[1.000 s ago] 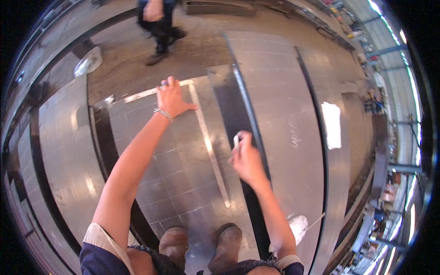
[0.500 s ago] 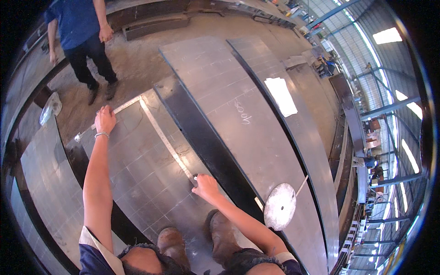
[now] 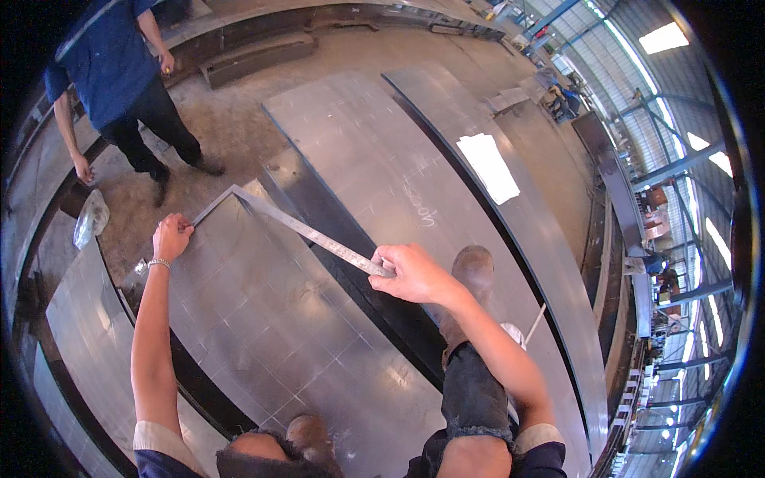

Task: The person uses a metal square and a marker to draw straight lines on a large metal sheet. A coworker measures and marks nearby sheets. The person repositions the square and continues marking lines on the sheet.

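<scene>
A metal framing square point(image 3: 299, 229) spans between my hands, its corner pointing away from me. My left hand point(image 3: 172, 237) pinches the end of the short leg near the far left edge of a scribed steel plate point(image 3: 255, 319). My right hand point(image 3: 414, 273) is closed round the end of the long leg, which lies slanted above the dark gap beside the plate. Thin lines cross on the plate's surface. My left boot point(image 3: 311, 436) stands on this plate; my right boot point(image 3: 473, 271) is on the neighbouring steel plate point(image 3: 351, 143), which has chalk writing.
White paper sheets point(image 3: 488, 169) lie on the plate farther right. A pale round disc point(image 3: 514, 333) is partly hidden behind my right arm, beside a thin rod point(image 3: 535, 325). Dark gaps separate the plates. A person in blue point(image 3: 115, 80) stands far left, near a clear plastic bag point(image 3: 92, 219).
The square has come off the plate and swung right with my right hand. My right foot has stepped onto the right-hand plate. The other person has shifted slightly left.
</scene>
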Tool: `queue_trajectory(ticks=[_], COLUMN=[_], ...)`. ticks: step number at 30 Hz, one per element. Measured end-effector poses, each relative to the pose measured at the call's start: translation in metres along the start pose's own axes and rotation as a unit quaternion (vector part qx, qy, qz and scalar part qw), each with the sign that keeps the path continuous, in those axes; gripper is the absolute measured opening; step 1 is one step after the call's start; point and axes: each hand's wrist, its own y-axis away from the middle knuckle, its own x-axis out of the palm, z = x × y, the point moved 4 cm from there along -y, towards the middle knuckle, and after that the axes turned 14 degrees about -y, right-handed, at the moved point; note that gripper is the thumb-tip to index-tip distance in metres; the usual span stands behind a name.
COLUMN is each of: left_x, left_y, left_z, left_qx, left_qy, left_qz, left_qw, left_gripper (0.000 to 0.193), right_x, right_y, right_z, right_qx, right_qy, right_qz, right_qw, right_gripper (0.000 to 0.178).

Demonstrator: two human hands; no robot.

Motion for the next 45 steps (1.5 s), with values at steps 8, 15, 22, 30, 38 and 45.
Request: queue_trajectory(ticks=[8,15,22,30,38,45], left_x=[-0.016,-0.125,-0.188,-0.213,-0.242,-0.303], left_y=[-0.025,-0.076,-0.066,-0.011,0.066,0.05], left_z=[-0.01,-0.145,-0.225,-0.25,-0.266,-0.311], left_qx=[-0.002,0.032,0.014,-0.083,-0.18,-0.238], left_qy=[-0.054,-0.087,-0.178,-0.292,-0.383,-0.402], left_qz=[-0.075,-0.107,-0.133,-0.091,-0.088,-0.02], left_qw=[0.996,0.99,0.975,0.948,0.902,0.884], left_gripper=[0.011,0.016,0.016,0.019,0.019,0.031], right_x=[-0.049,-0.078,-0.028,-0.014,-0.036,-0.087], right_y=[-0.043,-0.08,-0.12,-0.106,-0.103,-0.17], right_z=[-0.04,-0.155,-0.213,-0.198,-0.215,-0.21], right_qx=[-0.045,-0.101,-0.07,-0.086,-0.13,-0.169], right_qy=[-0.081,-0.1,-0.102,-0.19,-0.201,-0.238], right_qz=[0.106,0.215,0.404,0.61,0.58,0.486], right_qw=[0.99,0.966,0.906,0.765,0.779,0.824], right_gripper=[0.03,0.049,0.055,0.05,0.043,0.034])
